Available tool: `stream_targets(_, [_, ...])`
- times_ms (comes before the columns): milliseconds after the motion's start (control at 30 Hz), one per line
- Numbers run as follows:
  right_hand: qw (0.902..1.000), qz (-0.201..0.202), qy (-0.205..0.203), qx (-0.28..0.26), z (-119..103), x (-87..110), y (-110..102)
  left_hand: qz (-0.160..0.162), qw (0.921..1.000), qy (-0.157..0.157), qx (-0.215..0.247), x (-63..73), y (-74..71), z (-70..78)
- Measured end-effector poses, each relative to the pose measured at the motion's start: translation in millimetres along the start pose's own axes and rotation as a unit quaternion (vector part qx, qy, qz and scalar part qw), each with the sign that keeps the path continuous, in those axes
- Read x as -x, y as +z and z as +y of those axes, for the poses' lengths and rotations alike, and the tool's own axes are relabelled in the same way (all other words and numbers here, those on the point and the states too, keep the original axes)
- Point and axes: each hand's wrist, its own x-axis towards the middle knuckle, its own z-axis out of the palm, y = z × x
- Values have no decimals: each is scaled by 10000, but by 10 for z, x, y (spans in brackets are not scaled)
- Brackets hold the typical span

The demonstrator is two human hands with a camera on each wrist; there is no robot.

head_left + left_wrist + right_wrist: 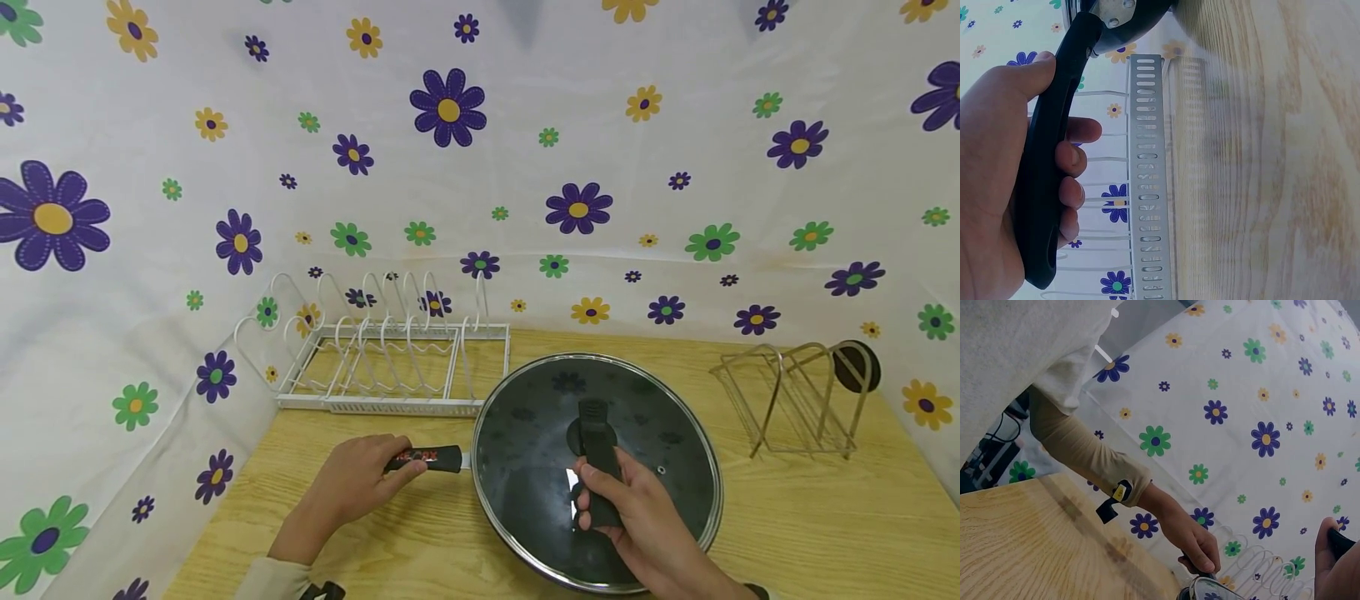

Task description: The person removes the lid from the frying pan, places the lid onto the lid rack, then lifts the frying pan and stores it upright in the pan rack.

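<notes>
A frying pan (1141, 28) has a large round glass lid (525, 500) with a metal rim over it, in the middle of the head view. My left hand (352, 479) grips the pan's black handle (442, 458), which points left. In the left wrist view, fingers and thumb wrap around that handle (1044, 156). My right hand (637, 508) holds the lid's tall black handle (596, 442), the thumb lying along its near side. The lid hides the pan's inside. Whether the pan touches the table, I cannot tell.
A white wire dish rack (405, 407) stands at the back left, just behind the pan handle. On the right is a metal wire rack (817, 408), with a black round object (847, 367) at its far end. Flower-patterned sheeting (510, 158) surrounds the wooden table (810, 533).
</notes>
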Motion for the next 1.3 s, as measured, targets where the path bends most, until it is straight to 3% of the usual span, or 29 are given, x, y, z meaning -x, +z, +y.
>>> stream_targets(333, [9997,34,-178,151,-23,25,11,26,10000,-4,-59,-7,16,-4])
stream_targets(667, [9972,373,-523,386,-84,71,74,29,10000,11,-58,-7,21,-14])
stream_targets(900, [9921,440,-962,680,-123,104,53,-30,9999,-30,-92,-8,31,-16])
stream_targets(1300, [9754,144,-2009,895,-202,105,-60,-43,9999,-85,39,3,14,6])
